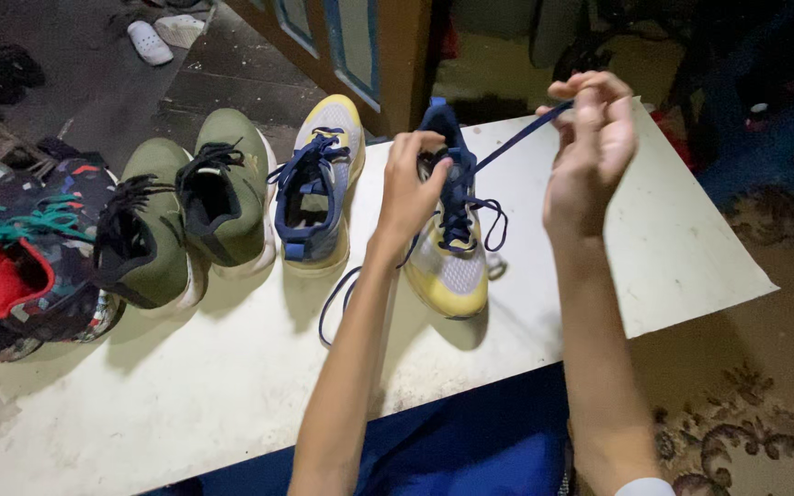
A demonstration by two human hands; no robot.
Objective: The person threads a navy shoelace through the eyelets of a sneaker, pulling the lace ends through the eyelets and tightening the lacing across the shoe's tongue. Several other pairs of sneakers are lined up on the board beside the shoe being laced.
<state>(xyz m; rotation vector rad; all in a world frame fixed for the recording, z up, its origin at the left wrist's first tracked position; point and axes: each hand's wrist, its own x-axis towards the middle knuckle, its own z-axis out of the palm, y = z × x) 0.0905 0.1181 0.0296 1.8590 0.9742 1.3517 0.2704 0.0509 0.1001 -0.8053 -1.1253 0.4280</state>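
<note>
Olive sneakers stand left of laced yellow shoe.

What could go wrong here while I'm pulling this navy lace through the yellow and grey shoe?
The right hand pulls the navy lace taut and upward; only the left hand steadies the yellow and grey shoe, so it might tip or slide on the white table. The lace's other end trails loose by the left forearm and could snag. Uneven pulling may leave the two ends mismatched.
</note>
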